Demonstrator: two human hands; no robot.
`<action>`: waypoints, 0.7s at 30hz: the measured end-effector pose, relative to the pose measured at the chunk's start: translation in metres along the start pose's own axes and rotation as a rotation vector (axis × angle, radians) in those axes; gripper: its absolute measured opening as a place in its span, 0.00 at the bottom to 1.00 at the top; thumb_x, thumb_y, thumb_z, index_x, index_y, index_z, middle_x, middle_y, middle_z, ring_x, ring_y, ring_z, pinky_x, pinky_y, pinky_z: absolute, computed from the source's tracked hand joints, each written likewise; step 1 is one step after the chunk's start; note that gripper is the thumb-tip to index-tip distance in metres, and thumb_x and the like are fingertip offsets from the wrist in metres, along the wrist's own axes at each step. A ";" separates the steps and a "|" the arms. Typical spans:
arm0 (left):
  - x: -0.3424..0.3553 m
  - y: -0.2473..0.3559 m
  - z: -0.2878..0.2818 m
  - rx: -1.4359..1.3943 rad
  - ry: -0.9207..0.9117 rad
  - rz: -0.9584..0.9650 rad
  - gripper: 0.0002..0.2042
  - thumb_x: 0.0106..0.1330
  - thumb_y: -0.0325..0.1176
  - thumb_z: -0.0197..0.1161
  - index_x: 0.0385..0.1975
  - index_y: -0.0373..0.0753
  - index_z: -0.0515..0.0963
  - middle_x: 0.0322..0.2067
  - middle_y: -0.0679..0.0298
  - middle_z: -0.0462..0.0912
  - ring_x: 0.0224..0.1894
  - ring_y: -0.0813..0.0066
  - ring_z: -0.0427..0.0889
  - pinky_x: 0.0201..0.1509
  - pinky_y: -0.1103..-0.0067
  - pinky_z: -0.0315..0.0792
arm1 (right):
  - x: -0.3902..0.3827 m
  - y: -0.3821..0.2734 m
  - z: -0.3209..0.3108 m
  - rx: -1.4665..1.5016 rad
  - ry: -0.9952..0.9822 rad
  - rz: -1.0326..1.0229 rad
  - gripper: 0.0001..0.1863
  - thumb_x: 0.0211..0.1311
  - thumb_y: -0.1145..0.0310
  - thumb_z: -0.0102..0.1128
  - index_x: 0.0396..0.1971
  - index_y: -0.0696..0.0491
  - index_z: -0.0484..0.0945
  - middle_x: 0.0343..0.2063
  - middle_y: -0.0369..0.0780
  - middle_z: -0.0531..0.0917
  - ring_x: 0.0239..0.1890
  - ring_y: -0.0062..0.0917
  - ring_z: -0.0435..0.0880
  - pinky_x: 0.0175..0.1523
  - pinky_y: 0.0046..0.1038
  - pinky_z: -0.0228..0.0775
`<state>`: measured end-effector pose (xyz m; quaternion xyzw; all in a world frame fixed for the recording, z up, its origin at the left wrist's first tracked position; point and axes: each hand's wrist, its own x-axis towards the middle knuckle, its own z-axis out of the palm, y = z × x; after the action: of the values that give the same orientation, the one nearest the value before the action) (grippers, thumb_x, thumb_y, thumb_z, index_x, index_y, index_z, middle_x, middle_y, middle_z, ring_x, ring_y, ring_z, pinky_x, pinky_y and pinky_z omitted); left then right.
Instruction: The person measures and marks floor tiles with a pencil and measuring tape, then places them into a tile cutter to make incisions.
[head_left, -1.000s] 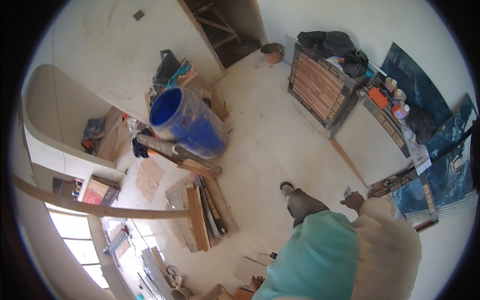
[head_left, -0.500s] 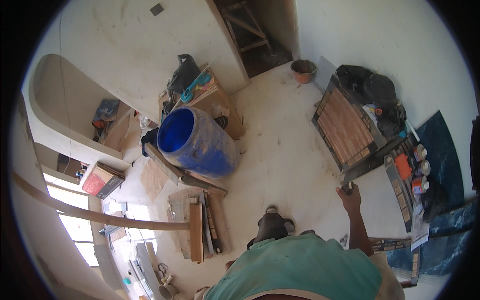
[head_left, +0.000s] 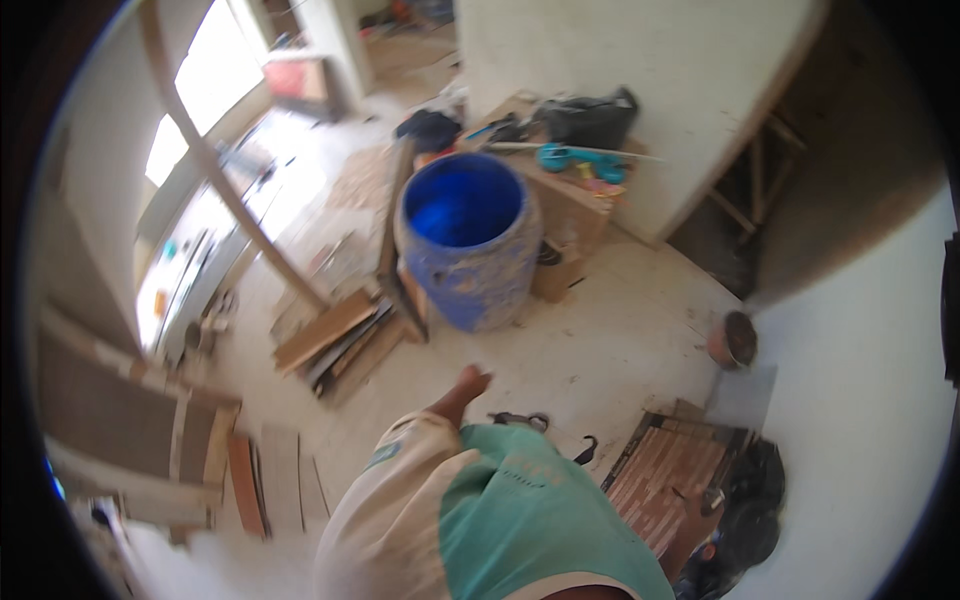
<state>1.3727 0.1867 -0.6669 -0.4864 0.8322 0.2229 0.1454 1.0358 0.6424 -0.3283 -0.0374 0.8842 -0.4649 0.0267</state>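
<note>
My left hand (head_left: 470,382) hangs in front of my body, over the pale floor and a little short of the blue barrel (head_left: 475,285). Motion blurs its fingers, and I see nothing plainly held in it. At the right, my right hand (head_left: 697,508) is closed round a small dark object (head_left: 713,499) with a lighter part; its kind is too blurred to name. Beneath that hand lies a stack of brown wood-look tiles or boards (head_left: 650,470), framed by a dark border. The barrel stands open at the top, dusty on the outside.
Behind the barrel, a wooden box table (head_left: 575,200) carries a black bag (head_left: 590,118) and a teal tool (head_left: 580,160). Stacked planks (head_left: 335,335) lie at left with a long pole (head_left: 215,165) above. A bucket (head_left: 732,340) sits by the right wall; black bags (head_left: 750,520) flank the tiles.
My view has swung left, so the barrel now appears nearer the middle. The left hand has come into sight. My right hand, still holding the small object, is now over the tile stack.
</note>
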 end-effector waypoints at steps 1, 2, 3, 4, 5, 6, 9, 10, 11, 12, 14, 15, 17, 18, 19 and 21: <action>0.026 0.108 -0.026 -0.266 -0.016 0.024 0.21 0.65 0.50 0.56 0.42 0.37 0.78 0.37 0.52 0.81 0.37 0.49 0.80 0.39 0.59 0.73 | 0.021 0.006 -0.015 0.014 0.054 0.046 0.28 0.49 0.56 0.72 0.42 0.63 0.75 0.36 0.40 0.80 0.37 0.25 0.77 0.44 0.27 0.70; 0.022 0.210 -0.071 -0.606 0.048 0.052 0.22 0.61 0.49 0.60 0.42 0.33 0.78 0.40 0.47 0.81 0.40 0.49 0.80 0.44 0.63 0.73 | 0.039 0.006 -0.022 -0.144 0.152 0.054 0.31 0.50 0.53 0.71 0.44 0.64 0.74 0.38 0.43 0.80 0.38 0.28 0.78 0.44 0.29 0.71; 0.021 0.248 -0.100 -0.660 0.069 0.058 0.25 0.57 0.48 0.64 0.45 0.32 0.77 0.40 0.47 0.81 0.43 0.51 0.81 0.48 0.65 0.72 | 0.054 0.000 -0.012 -0.251 0.183 0.060 0.34 0.51 0.49 0.70 0.45 0.65 0.73 0.39 0.47 0.79 0.40 0.32 0.79 0.44 0.32 0.72; 0.021 0.278 -0.120 -0.738 0.037 0.110 0.24 0.58 0.46 0.64 0.47 0.32 0.77 0.38 0.48 0.82 0.42 0.52 0.81 0.47 0.66 0.73 | 0.074 -0.001 -0.004 -0.246 0.108 0.097 0.35 0.51 0.48 0.69 0.46 0.65 0.73 0.39 0.48 0.79 0.40 0.33 0.79 0.44 0.32 0.72; 0.023 0.316 -0.163 -0.813 -0.040 0.170 0.23 0.58 0.46 0.64 0.46 0.32 0.77 0.42 0.46 0.80 0.47 0.51 0.78 0.51 0.65 0.71 | 0.103 -0.018 0.001 -0.240 0.065 0.132 0.35 0.51 0.47 0.68 0.46 0.65 0.74 0.40 0.48 0.79 0.40 0.34 0.79 0.44 0.33 0.72; 0.022 0.339 -0.185 -0.882 -0.120 0.227 0.23 0.58 0.45 0.65 0.45 0.32 0.77 0.46 0.45 0.78 0.51 0.49 0.76 0.55 0.65 0.69 | 0.127 -0.017 0.005 -0.238 0.018 0.175 0.36 0.52 0.46 0.68 0.46 0.65 0.74 0.41 0.49 0.80 0.40 0.36 0.79 0.45 0.33 0.72; 0.055 0.393 -0.198 -0.882 -0.159 0.232 0.22 0.57 0.44 0.65 0.44 0.32 0.77 0.44 0.44 0.79 0.50 0.49 0.76 0.55 0.65 0.70 | 0.228 -0.017 0.026 -0.141 -0.005 0.016 0.32 0.54 0.50 0.68 0.45 0.65 0.74 0.40 0.46 0.80 0.39 0.32 0.78 0.44 0.32 0.72; 0.073 0.391 -0.179 -0.866 -0.100 0.158 0.23 0.57 0.45 0.65 0.44 0.31 0.77 0.40 0.45 0.80 0.45 0.52 0.79 0.51 0.66 0.71 | 0.257 -0.021 0.035 -0.117 -0.021 -0.029 0.30 0.55 0.52 0.68 0.44 0.66 0.74 0.39 0.45 0.80 0.38 0.30 0.78 0.44 0.30 0.72; 0.093 0.380 -0.149 -0.849 -0.049 0.081 0.24 0.57 0.46 0.65 0.44 0.31 0.77 0.37 0.47 0.82 0.41 0.55 0.81 0.47 0.66 0.73 | 0.286 -0.027 0.045 -0.352 0.048 -0.021 0.29 0.57 0.54 0.67 0.45 0.66 0.73 0.39 0.45 0.80 0.38 0.30 0.78 0.43 0.29 0.72; 0.111 0.367 -0.125 -0.730 0.035 0.032 0.25 0.55 0.47 0.66 0.43 0.30 0.77 0.38 0.45 0.81 0.43 0.53 0.80 0.48 0.65 0.73 | 0.315 -0.033 0.051 -0.251 -0.037 -0.017 0.30 0.57 0.54 0.67 0.46 0.66 0.73 0.39 0.45 0.80 0.39 0.30 0.78 0.43 0.29 0.72; 0.126 0.344 -0.087 -0.600 0.111 -0.275 0.25 0.55 0.49 0.64 0.41 0.30 0.78 0.43 0.43 0.79 0.48 0.46 0.77 0.51 0.62 0.71 | 0.374 -0.048 0.059 -0.038 -0.187 -0.011 0.30 0.57 0.54 0.67 0.48 0.66 0.73 0.40 0.46 0.79 0.40 0.31 0.79 0.43 0.29 0.72; 0.126 0.345 -0.077 -0.624 0.178 -0.434 0.24 0.56 0.49 0.62 0.38 0.29 0.79 0.41 0.42 0.80 0.47 0.45 0.78 0.51 0.62 0.72 | 0.403 -0.055 0.064 -0.021 -0.192 -0.002 0.30 0.56 0.55 0.67 0.47 0.65 0.72 0.40 0.45 0.79 0.40 0.30 0.79 0.44 0.29 0.73; 0.129 0.353 -0.080 -0.673 0.144 -0.546 0.24 0.56 0.48 0.62 0.36 0.27 0.79 0.40 0.40 0.80 0.46 0.42 0.77 0.51 0.61 0.71 | 0.473 -0.054 0.077 -0.058 -0.134 -0.116 0.31 0.55 0.54 0.68 0.47 0.65 0.72 0.39 0.45 0.79 0.38 0.30 0.79 0.42 0.29 0.74; 0.126 0.357 -0.081 -0.666 0.113 -0.579 0.24 0.56 0.48 0.62 0.34 0.27 0.80 0.39 0.39 0.80 0.46 0.42 0.78 0.50 0.61 0.71 | 0.503 -0.052 0.084 -0.076 -0.116 -0.162 0.31 0.54 0.54 0.69 0.46 0.65 0.72 0.39 0.46 0.79 0.37 0.30 0.80 0.41 0.30 0.74; 0.114 0.351 -0.076 -0.664 0.090 -0.604 0.23 0.58 0.49 0.61 0.29 0.28 0.80 0.34 0.43 0.81 0.40 0.47 0.80 0.44 0.63 0.73 | 0.523 -0.064 0.092 -0.061 -0.166 -0.160 0.30 0.54 0.55 0.69 0.47 0.64 0.72 0.38 0.45 0.79 0.37 0.30 0.79 0.41 0.29 0.74; 0.126 0.369 -0.074 -0.685 0.012 -0.610 0.22 0.58 0.49 0.60 0.26 0.29 0.81 0.30 0.43 0.82 0.38 0.48 0.81 0.42 0.63 0.73 | 0.573 -0.119 0.103 -0.037 -0.189 -0.177 0.30 0.54 0.56 0.70 0.47 0.64 0.72 0.38 0.44 0.79 0.37 0.29 0.79 0.41 0.28 0.74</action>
<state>0.9875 0.2129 -0.5767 -0.7306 0.5301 0.4293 0.0304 0.4787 0.4380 -0.2956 -0.1592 0.8793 -0.4436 0.0682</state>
